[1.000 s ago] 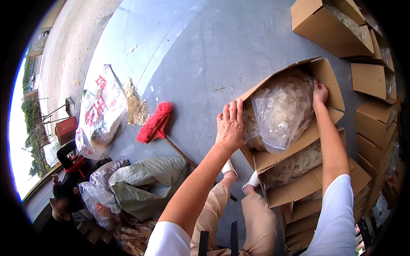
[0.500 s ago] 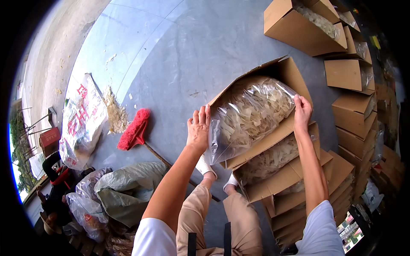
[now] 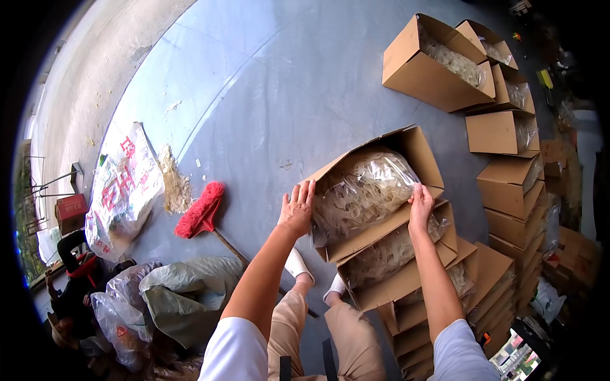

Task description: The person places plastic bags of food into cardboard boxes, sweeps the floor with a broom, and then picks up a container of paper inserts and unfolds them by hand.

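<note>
At the left of the frame, a white sack with red lettering (image 3: pixel 124 190) lies on the floor beside a heap of pale scraps (image 3: pixel 175 184), and a red broom (image 3: pixel 202 213) rests just to the right of them. Below the broom, toward the lower left, is a crumpled grey-green sack (image 3: pixel 184 298).

Near the centre, the left hand (image 3: pixel 297 211) lies against the left end of an open carton (image 3: pixel 424 155), fingers outstretched and nearly side by side; whether its thumb catches any film is hidden. Inside that carton sits a clear plastic bag (image 3: pixel 365 184) full of pale strips, its film bulging toward the rim. The step in hand seems to be settling the bag and arranging its film within the walls. I judge that the next move calls for a steady left hand at the carton's end and a light, sure pull on the film.

Right of centre, the right hand (image 3: pixel 420 206) has thumb and fingers drawn together, apparently pinching the bag's right edge, above a second filled carton (image 3: pixel 406 286). More cartons (image 3: pixel 499 132) line the right side.
</note>
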Demonstrator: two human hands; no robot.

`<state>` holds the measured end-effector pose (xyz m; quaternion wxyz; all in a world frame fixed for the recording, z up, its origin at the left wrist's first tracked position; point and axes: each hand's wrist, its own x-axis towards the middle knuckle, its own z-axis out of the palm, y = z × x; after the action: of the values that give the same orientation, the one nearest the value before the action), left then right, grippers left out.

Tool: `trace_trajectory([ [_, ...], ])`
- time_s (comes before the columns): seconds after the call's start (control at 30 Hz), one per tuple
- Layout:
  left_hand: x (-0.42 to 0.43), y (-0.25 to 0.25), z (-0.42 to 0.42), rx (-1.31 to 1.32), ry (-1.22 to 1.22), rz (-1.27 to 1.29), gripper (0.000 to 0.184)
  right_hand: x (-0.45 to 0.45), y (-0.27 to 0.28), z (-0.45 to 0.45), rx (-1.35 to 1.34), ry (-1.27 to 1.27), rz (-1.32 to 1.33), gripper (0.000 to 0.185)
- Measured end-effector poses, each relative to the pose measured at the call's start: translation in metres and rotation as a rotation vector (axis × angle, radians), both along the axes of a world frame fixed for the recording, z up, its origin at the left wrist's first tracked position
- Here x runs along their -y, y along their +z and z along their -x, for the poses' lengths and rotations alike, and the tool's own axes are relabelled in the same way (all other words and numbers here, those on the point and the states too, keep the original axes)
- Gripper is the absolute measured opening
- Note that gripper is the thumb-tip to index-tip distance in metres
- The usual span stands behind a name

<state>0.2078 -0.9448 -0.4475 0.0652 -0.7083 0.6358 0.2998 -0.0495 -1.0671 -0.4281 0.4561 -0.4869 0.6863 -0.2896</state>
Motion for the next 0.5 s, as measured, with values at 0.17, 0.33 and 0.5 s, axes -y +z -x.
trace_trajectory([
  [0.17,-0.007,0.050,0.024,0.053,0.122,-0.009,0.081,-0.017,0.028,-0.017,-0.098,0.242,-0.047,0.052],
  [0.33,-0.140,0.095,0.051,-0.305,0.172,-0.100,0.069,-0.147,0.085,-0.012,-0.044,0.979,-0.292,0.033],
  [0.5,-0.340,0.118,0.047,-0.487,0.685,-0.548,0.056,-0.277,0.096,0.086,-0.209,1.185,-0.581,0.032],
])
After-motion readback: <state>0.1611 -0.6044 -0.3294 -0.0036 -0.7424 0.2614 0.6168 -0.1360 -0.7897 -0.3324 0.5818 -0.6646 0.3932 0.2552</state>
